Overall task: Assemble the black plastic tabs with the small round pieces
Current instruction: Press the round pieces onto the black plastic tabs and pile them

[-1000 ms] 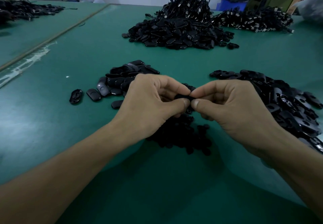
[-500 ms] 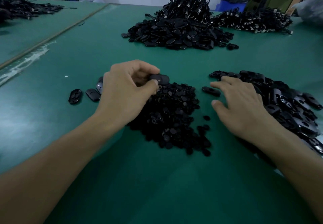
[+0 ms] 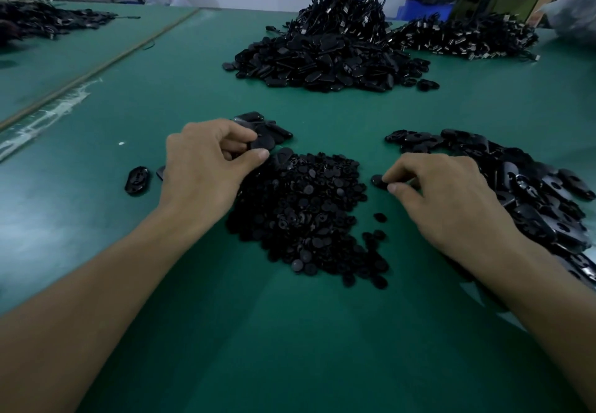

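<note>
A heap of small round pieces (image 3: 306,212) lies on the green table (image 3: 290,332) between my hands. My left hand (image 3: 206,167) hovers at the heap's far left corner, pinching a black tab (image 3: 263,145) between thumb and fingers, just in front of a small stack of tabs (image 3: 271,127). My right hand (image 3: 448,199) is down on the table right of the heap. Its thumb and forefinger pinch a loose black tab (image 3: 378,181). A wide pile of black tabs (image 3: 532,193) spreads behind and right of that hand.
One tab (image 3: 137,180) lies alone left of my left hand. Farther back are a big mound of black parts (image 3: 322,61) topped with cables (image 3: 348,9), another cable pile (image 3: 467,38) and a blue container (image 3: 425,7). A seam (image 3: 96,70) runs along the table's left.
My hands, pressed together over the heap a second ago, have parted. The left carried its tab back and left toward the small stack; the right reached a loose tab and closed its fingers on it.
</note>
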